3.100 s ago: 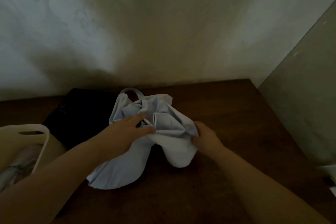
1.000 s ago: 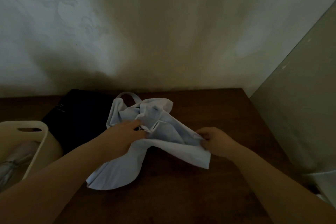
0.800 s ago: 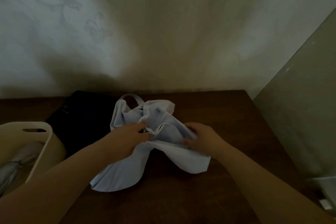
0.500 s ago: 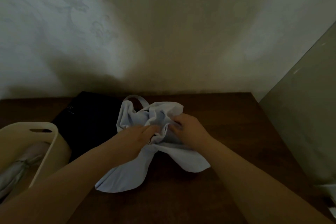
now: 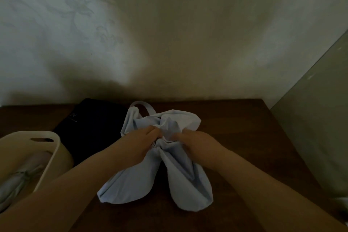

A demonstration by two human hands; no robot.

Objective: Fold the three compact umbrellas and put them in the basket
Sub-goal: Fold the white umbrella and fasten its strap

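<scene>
Matt cloth umbrella (image 5: 180, 171), smooth wood table (image 5: 235, 118)

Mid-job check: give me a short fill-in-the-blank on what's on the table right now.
1. Both hands, left hand and right hand, gather the pale ____ umbrella.
2. The black umbrella lies between that one and the ____.
3. The basket already holds ____ folded umbrella.

Missing: blue; basket; one

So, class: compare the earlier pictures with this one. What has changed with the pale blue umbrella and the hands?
The right hand moved in from the cloth's right edge to the middle of the pale blue umbrella, drawing that panel inward; both hands now bunch the canopy. The left hand kept its grip. The black umbrella and basket stayed put.
</scene>
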